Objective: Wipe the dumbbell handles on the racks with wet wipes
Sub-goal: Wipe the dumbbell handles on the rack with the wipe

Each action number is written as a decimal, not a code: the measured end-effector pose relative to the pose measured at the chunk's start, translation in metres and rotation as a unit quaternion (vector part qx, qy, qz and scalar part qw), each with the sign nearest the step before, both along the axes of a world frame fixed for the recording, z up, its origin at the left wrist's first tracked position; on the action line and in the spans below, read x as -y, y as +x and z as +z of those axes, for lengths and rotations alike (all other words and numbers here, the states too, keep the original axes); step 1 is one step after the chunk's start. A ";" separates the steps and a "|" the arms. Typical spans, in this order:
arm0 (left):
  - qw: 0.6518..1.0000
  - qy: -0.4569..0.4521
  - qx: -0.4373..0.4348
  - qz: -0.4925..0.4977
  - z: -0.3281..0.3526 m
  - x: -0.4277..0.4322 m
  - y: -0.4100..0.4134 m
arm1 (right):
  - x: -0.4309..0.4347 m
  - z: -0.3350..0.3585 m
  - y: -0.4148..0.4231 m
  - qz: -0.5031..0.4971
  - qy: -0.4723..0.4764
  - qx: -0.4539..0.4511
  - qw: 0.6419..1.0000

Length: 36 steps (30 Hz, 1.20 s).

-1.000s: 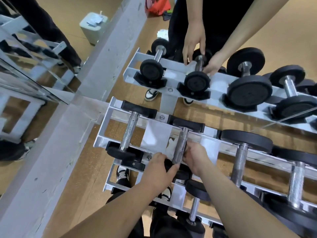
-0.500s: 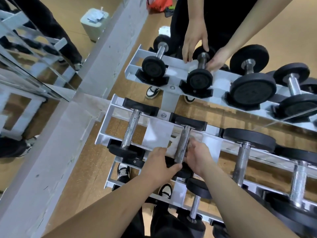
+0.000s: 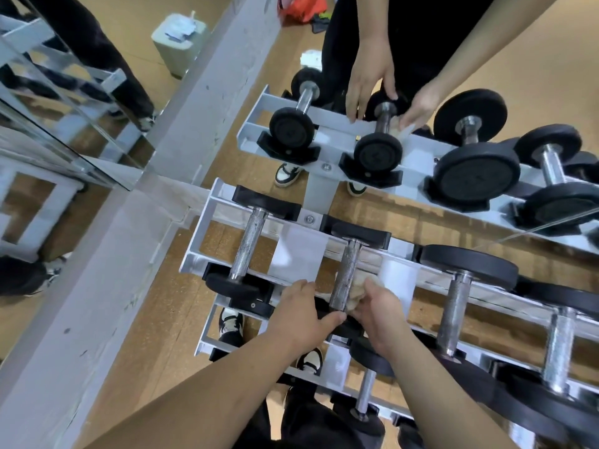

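A: R hand (image 3: pixel 381 307) pinches wet wipe (image 3: pixel 356 288) on dumbbell handle (image 3: pixel 348 270), rack (image 3: pixel 202 228) near rail; L hand (image 3: pixel 299 314) thumb braces it (fingers hidden, can't tell).
B: Risk, prob.: handle rolls, far half unwiped.

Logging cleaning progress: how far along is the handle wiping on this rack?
Done: cannot tell for the leftmost handle. In hand: the right hand holds a crumpled whitish wet wipe against the second knurled steel dumbbell handle on the top tier of the grey rack; the left hand grips its near end. Left: the handles further right and the lower tier.
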<state>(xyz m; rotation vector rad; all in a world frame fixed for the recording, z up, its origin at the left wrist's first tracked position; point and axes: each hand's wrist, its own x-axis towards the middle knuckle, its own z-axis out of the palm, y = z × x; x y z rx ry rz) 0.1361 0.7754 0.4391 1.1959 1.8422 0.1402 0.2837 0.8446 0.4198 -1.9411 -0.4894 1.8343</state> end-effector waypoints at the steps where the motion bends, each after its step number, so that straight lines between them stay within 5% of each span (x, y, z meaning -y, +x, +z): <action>1: 1.000 0.002 -0.002 -0.001 0.000 0.000 0.000 | -0.002 0.007 0.001 -0.004 0.003 0.015 1.000; 5: 1.000 0.001 0.003 0.001 -0.001 0.002 0.000 | -0.008 0.036 -0.006 0.117 0.144 0.091 0.978; 9: 1.000 0.011 0.004 0.012 0.001 0.003 0.000 | 0.008 0.033 -0.027 0.353 0.219 0.103 0.904; 12: 0.999 0.032 0.017 0.035 0.001 0.002 -0.005 | 0.022 0.025 -0.025 0.270 0.225 0.058 0.934; 16: 0.998 0.045 0.015 0.040 0.000 -0.002 -0.013 | 0.007 0.027 -0.021 0.144 0.243 0.143 0.949; 24: 0.998 0.041 0.008 0.041 -0.004 0.006 -0.022 | -0.040 0.008 -0.058 0.144 0.118 0.149 0.971; 36: 0.999 0.033 0.008 0.016 0.001 -0.003 -0.008 | -0.005 0.013 -0.043 0.282 0.076 0.146 0.945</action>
